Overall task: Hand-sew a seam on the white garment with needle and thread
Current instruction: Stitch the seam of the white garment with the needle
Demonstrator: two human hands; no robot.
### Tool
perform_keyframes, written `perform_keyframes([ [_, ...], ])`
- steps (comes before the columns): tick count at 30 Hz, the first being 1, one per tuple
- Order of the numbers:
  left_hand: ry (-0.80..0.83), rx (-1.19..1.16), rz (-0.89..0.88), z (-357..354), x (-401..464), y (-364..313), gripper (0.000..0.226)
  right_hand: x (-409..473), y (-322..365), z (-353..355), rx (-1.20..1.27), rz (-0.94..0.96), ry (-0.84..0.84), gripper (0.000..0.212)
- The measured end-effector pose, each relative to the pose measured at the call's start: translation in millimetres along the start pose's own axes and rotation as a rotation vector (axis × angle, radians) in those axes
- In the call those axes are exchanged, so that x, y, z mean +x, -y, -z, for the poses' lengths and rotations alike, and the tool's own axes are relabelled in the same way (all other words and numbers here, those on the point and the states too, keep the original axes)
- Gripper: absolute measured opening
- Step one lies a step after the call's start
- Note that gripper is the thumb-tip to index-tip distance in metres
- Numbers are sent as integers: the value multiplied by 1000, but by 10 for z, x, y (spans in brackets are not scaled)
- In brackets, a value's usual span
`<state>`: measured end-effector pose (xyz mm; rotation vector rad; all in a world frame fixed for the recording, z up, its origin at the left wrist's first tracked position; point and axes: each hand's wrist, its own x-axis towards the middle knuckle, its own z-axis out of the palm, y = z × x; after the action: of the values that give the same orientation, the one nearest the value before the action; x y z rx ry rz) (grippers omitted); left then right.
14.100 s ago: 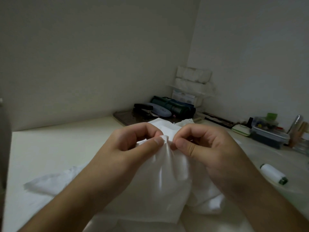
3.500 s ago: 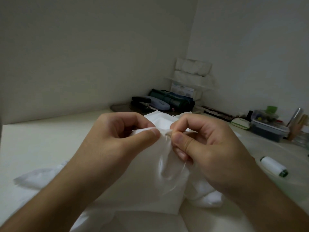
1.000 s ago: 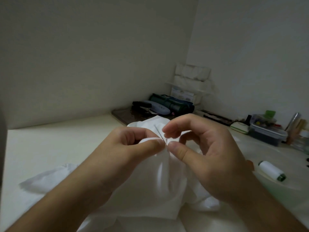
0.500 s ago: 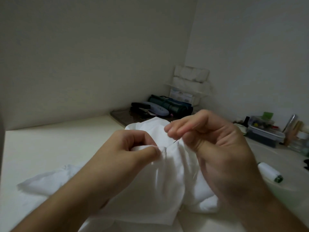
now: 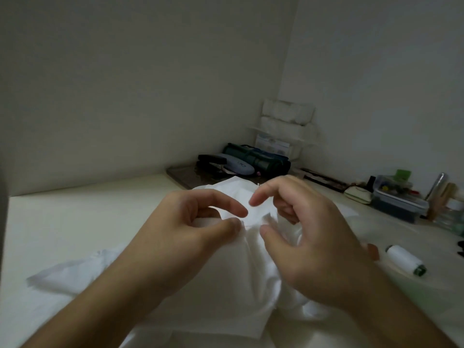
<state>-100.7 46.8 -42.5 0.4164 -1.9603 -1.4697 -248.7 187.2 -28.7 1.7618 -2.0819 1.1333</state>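
Note:
The white garment (image 5: 226,297) lies bunched on the pale table (image 5: 75,222) in front of me. My left hand (image 5: 190,237) pinches a raised fold of it between thumb and forefinger. My right hand (image 5: 306,237) hovers just right of that fold, its forefinger and thumb spread apart with nothing plainly between them and its other fingers curled. A thin short line (image 5: 248,225), needle or thread, shows at the fold between the two thumbs; I cannot tell which. A white thread spool (image 5: 405,263) with a green end lies on the table to the right.
In the back corner stand a dark green roll case (image 5: 258,160), a black stapler (image 5: 212,162) and a rack of white packs (image 5: 288,121). A lidded plastic box (image 5: 396,199) and small tools line the right wall. A small orange thing (image 5: 372,251) lies near the spool.
My right hand, which pinched the needle and drew it up from the fold half a second ago, has come back down with forefinger and thumb apart. My left hand keeps its pinch on the fold.

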Motion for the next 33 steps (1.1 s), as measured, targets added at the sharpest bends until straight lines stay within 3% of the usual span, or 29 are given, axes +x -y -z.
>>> perform_keyframes([
  [5,-30,25,-34,-11,5,9,6,50,-57,-9,-100,9,-75,18],
  [14,-34,88,1,-23,-20,-16,8,61,-101,35,52,-160,-375,22],
  [18,-34,101,5,-26,-28,-33,11,39,-43,86,173,-78,-254,23],
  [22,-6,95,-16,-25,-20,-33,11,25,19,11,135,11,-63,12],
  [25,-4,96,-13,-25,-21,-36,12,34,-13,-7,167,-39,-105,19],
  [30,-34,91,6,-19,-17,-22,10,66,-101,18,47,-161,-343,26],
  [33,-40,95,3,-15,-13,-15,10,52,-73,44,98,-126,-310,17],
])
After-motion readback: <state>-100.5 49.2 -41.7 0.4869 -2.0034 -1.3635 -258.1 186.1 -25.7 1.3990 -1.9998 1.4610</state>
